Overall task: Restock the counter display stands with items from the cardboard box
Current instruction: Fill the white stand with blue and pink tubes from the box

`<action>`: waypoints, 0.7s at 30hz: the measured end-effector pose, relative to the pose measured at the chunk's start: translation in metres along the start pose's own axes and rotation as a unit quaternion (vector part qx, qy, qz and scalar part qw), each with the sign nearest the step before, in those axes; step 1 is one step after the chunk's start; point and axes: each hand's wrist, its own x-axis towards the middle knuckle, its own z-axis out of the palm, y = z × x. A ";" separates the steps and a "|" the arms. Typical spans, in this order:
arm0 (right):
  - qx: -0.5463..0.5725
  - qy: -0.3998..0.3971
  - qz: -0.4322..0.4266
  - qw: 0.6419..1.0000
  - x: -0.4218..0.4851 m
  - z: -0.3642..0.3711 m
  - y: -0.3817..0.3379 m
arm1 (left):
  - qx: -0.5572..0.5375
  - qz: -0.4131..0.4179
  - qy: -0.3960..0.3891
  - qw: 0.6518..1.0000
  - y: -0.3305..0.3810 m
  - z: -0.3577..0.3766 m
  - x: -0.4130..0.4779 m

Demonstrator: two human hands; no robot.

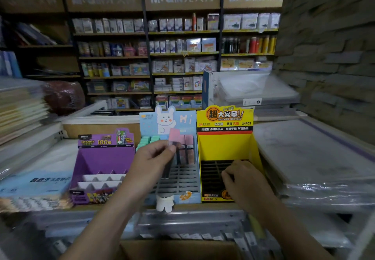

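Note:
Three display stands sit side by side on the counter: a purple stand (101, 158) at left, a light-blue rabbit stand (183, 178) in the middle and a yellow stand (227, 148) at right. My left hand (151, 160) pinches a pink-capped item (174, 138) above the blue stand's grey slotted grid, beside other pink and green items in its back row. My right hand (243, 180) rests with curled fingers on the black slotted insert of the yellow stand; I cannot see anything in it. The cardboard box (178, 249) shows at the bottom edge.
Plastic-wrapped stacks (316, 158) lie to the right of the stands and wrapped booklets (36, 178) to the left. Stocked shelves (178, 56) fill the back wall. A stone wall (332, 46) stands at right.

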 end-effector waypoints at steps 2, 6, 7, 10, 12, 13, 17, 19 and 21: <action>0.005 0.007 0.000 1.000 -0.003 0.000 0.002 | 0.027 0.014 -0.014 0.999 0.000 0.001 0.009; -0.012 0.028 -0.006 1.000 -0.006 0.002 -0.001 | 0.040 0.030 0.005 0.999 -0.003 0.006 0.023; -0.015 0.032 -0.007 0.999 -0.007 0.003 0.000 | 0.046 0.033 0.008 0.998 -0.004 0.007 0.025; -0.008 0.037 -0.010 0.999 -0.006 0.002 0.002 | 0.060 0.032 0.025 0.997 -0.007 0.010 0.030; -0.007 0.039 -0.008 0.999 -0.007 0.002 0.001 | 0.075 0.041 0.033 0.996 -0.010 0.011 0.033; -0.010 0.039 -0.006 0.999 -0.007 0.002 0.001 | 0.086 0.047 0.029 0.995 -0.011 0.012 0.033; -0.006 0.040 0.000 0.999 -0.010 0.003 0.001 | 0.132 0.054 0.023 0.989 -0.018 0.019 0.039; -0.002 0.038 -0.001 0.999 -0.010 0.003 0.001 | 0.151 0.051 0.021 0.987 -0.019 0.024 0.042; -0.003 0.037 -0.003 0.999 -0.010 0.002 0.001 | 0.173 0.051 0.017 0.984 -0.020 0.027 0.045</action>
